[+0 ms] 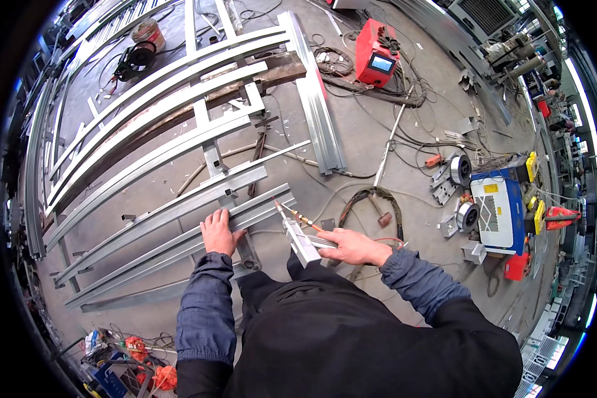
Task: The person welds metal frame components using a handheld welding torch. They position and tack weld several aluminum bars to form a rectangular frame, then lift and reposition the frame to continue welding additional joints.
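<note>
Metal rail (262, 207) is placed before the body, apparently steadied by the left hand (219, 232), laid over it with fingers apart; near its end, a silver tool (303, 245) is gripped by the right hand (345, 246).

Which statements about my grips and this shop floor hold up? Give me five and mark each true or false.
1. The right grip holds a silvery metal piece. True.
2. The left grip is up by the wearer's shoulder. False: the left grip lies over a metal rail.
3. Wire spools sit beside a blue-and-white machine. True.
4. Both sleeves are bright yellow. False: the sleeves are blue-grey.
5. The red machine has a lit screen. True.
</note>
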The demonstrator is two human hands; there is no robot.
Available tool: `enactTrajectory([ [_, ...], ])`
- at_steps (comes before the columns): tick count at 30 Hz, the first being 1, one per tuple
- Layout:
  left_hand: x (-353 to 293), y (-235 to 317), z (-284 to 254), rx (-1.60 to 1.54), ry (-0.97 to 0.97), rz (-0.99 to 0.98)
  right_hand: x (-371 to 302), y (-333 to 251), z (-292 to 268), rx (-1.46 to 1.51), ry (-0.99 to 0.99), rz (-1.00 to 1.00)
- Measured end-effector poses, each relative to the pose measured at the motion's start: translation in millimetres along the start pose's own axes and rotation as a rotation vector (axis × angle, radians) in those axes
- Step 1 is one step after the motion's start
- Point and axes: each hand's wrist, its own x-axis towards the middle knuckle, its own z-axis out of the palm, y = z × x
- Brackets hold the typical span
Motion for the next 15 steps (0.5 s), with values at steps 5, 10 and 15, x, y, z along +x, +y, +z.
enactTrajectory([
  [5, 4.2, 4.3, -7.0, 0.013, -0.048, -0.008, 9.3, 1.1, -5.6, -0.01, -0.038, 0.038],
  [10, 5.7, 5.3, -9.5, 0.013, -0.059, -0.006, 14.4, 1.3, -7.9, -0.011, -0.059, 0.05],
  [15, 5.5, 5.3, -9.1, -0.001, -0.062, -0.008, 14.5, -6.1, -13.2, -0.027, -0.087, 0.081],
])
